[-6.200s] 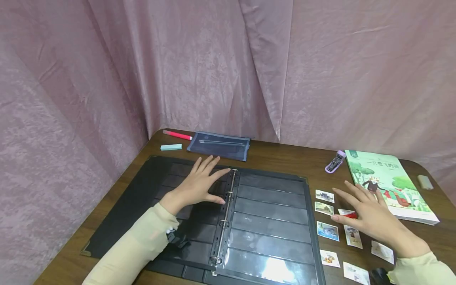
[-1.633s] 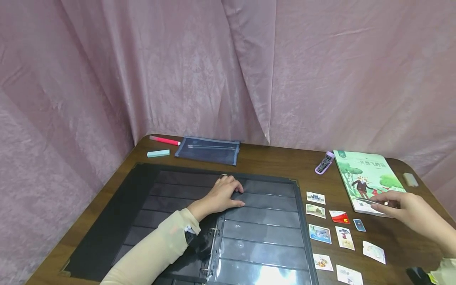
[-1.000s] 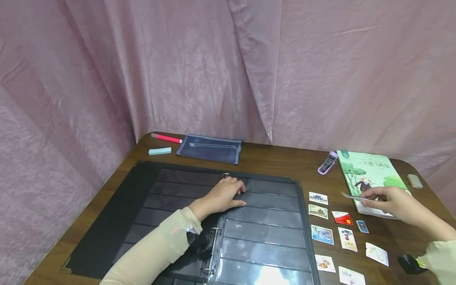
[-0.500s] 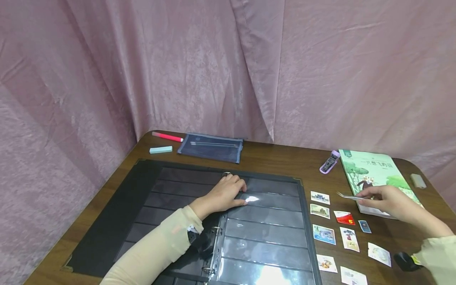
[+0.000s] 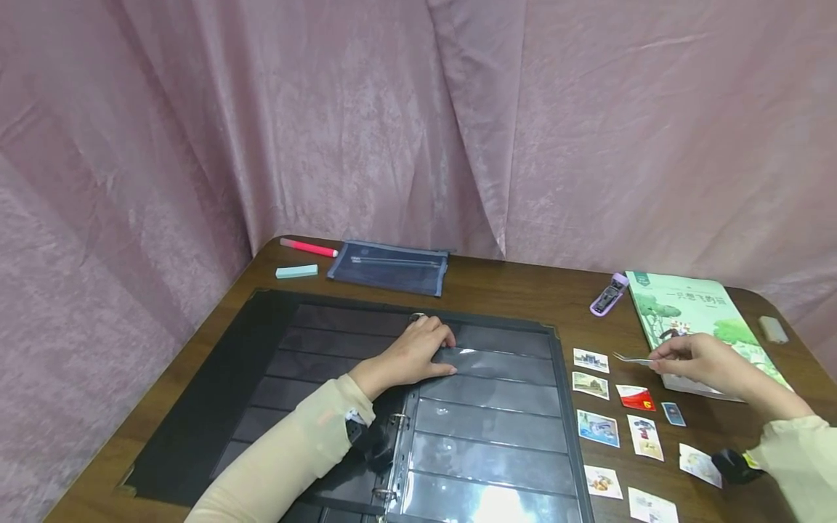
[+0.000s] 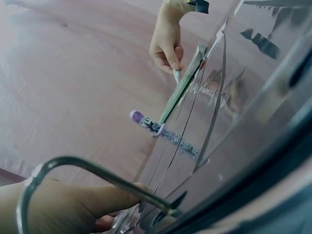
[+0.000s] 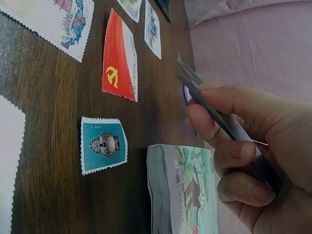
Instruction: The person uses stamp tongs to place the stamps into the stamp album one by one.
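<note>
My right hand [image 5: 702, 363] grips bent-tip tweezers [image 7: 222, 119] between thumb and fingers; their tips stand slightly apart with nothing between them. They hover beside the castle stamp [image 5: 591, 361], off the front left corner of the green book [image 5: 696, 312]. Below lie a red stamp [image 7: 120, 58] and a small teal stamp [image 7: 104, 145], among several others on the table. My left hand [image 5: 413, 352] rests with bent, relaxed fingers on the open black stamp album [image 5: 490, 407], close to the upper ring. The left wrist view shows a metal ring [image 6: 92, 168] near this hand.
A mesh pouch [image 5: 387, 269], a red pen [image 5: 309, 248] and a pale blue bar [image 5: 296, 272] lie behind the album. A purple-framed object [image 5: 608, 295] lies left of the book, with a whitish block [image 5: 774, 330] at its right. Pink curtain [image 5: 392, 131] surrounds the table.
My left hand has come down onto the album's centre. The right hand, bare in the oldest frame, now holds tweezers and has moved left from over the book toward the stamps.
</note>
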### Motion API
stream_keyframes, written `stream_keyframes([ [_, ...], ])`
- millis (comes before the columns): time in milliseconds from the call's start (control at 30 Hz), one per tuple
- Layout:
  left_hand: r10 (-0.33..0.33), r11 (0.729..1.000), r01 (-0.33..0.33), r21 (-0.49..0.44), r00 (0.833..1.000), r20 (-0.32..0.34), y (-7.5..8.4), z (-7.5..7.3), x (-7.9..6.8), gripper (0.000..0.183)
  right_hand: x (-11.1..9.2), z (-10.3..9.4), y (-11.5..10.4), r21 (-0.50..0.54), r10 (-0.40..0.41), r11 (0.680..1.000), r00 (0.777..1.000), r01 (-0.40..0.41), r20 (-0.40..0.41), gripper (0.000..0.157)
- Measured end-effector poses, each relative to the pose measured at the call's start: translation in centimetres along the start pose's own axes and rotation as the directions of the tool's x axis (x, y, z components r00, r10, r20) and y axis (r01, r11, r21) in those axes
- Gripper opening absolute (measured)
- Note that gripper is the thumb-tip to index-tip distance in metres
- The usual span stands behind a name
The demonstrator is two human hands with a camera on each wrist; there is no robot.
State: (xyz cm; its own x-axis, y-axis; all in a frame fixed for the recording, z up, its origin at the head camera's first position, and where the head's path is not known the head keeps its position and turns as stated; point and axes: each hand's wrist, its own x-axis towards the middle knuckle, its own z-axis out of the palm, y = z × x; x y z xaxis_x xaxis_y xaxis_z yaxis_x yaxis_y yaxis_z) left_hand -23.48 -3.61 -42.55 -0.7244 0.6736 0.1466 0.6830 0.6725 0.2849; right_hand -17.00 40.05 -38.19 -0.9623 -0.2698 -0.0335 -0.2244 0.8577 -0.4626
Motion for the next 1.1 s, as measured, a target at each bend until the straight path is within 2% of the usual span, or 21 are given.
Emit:
stream_keyframes([
  [167, -0.004, 1.000, 0.004, -0.018, 1.000, -0.001, 0.0, 0.0, 0.0, 0.035, 0.4, 0.0, 0.3, -0.004, 0.072, 0.997, 0.996, -0.072, 0.049, 0.016],
  [333, -0.003, 0.999, 0.002, -0.033, 1.000, -0.004, 0.1, -0.2, -0.1, 0.034, 0.8, 0.0, 0.6, 0.014, 0.108, 0.994, 0.988, -0.110, 0.111, 0.023],
  [533, 0.004, 1.000, -0.004, -0.028, 1.000, -0.001, 0.0, -0.2, 0.0, 0.034, 1.2, 0.0, 0.9, 0.054, 0.050, 0.997, 0.985, -0.060, 0.163, 0.021],
  [833, 0.010, 0.999, -0.010, -0.042, 1.000, 0.000, 0.0, -0.3, -0.1, 0.034, 1.6, 0.5, 1.1, 0.086, -0.106, 0.992, 0.987, 0.096, 0.119, 0.012],
  [1100, 0.005, 0.999, -0.005, -0.033, 1.000, -0.004, -0.1, -0.1, -0.1, 0.034, 2.0, 0.5, 0.9, 0.086, -0.120, 0.990, 0.982, 0.108, 0.148, 0.010],
])
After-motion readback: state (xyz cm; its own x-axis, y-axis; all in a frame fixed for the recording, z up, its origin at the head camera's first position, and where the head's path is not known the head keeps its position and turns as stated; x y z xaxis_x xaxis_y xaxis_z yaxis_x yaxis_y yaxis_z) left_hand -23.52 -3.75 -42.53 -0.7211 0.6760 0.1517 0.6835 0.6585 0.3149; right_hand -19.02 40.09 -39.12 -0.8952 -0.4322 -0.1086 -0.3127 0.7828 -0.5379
